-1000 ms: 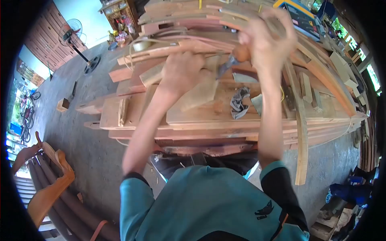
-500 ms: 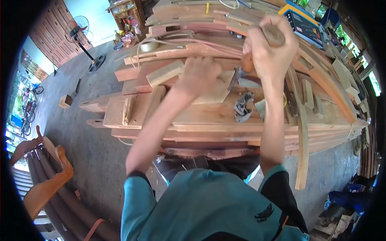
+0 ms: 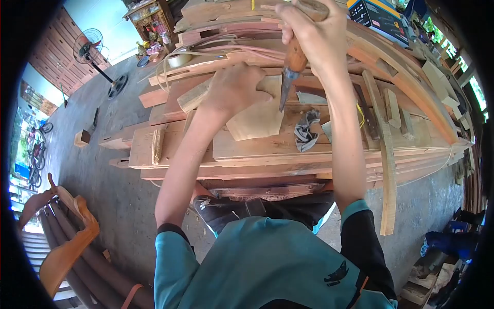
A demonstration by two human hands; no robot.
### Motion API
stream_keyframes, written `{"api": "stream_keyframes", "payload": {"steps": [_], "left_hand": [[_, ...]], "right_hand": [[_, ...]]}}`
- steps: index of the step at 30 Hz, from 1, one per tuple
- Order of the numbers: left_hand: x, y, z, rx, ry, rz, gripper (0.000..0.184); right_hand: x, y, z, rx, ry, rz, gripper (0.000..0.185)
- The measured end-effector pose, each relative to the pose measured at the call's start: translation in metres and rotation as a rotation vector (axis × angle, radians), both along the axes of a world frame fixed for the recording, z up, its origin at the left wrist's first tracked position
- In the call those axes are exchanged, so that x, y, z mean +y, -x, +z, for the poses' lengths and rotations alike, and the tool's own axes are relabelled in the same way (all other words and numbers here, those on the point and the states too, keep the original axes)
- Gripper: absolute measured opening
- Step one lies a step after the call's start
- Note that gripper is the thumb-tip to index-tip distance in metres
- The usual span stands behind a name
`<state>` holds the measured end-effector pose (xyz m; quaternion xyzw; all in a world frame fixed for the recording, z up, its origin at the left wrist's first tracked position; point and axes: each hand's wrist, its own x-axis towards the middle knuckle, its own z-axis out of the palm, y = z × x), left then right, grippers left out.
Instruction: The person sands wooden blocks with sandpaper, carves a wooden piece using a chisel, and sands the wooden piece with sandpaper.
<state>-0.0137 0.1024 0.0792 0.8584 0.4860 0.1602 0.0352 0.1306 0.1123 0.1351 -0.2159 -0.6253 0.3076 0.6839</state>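
- Timber stack [image 3: 247,160], spanning the scene left to right; its uneven boards could let anything on top rock.
- Pale piece [image 3: 257,121], lying mid-stack beneath the left hand; it could slide if pressure slackens.
- Chisel [image 3: 293,61], tilted, tip at the piece's right edge; a slip could send it left — towards the thumb.
- Right hand [image 3: 323,38], closed round the chisel's handle.
- Left hand [image 3: 234,88], thumb out, fingertips hidden — cannot tell whether it grips.
- Grey cloth [image 3: 307,131], near right; could snag the blade.

That wooden-handled tool [image 3: 295,57] over there slants blade-down — dark metal, tip right by the edge of a pale, angular sheet [image 3: 260,121] lying on stacked boards [image 3: 267,149].
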Motion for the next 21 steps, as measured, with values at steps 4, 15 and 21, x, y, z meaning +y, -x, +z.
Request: {"api": "stream_keyframes", "payload": {"steps": [4, 15, 21], "left_hand": [[-0.012, -0.017, 0.001, 0.089, -0.053, 0.042, 0.027], [-0.027, -0.027, -0.004, 0.094, -0.201, 0.005, 0.031], [-0.024, 0.004, -0.009, 0.038, -0.148, 0.11, 0.034]], "right_hand": [[0.013, 0.006, 0.0, 0.096, 0.096, -0.133, 0.018], [0.022, -0.021, -0.006, -0.068, 0.091, -0.17, 0.029], [0.009, -0.047, -0.018, 0.226, 0.09, -0.085, 0.017]]}}
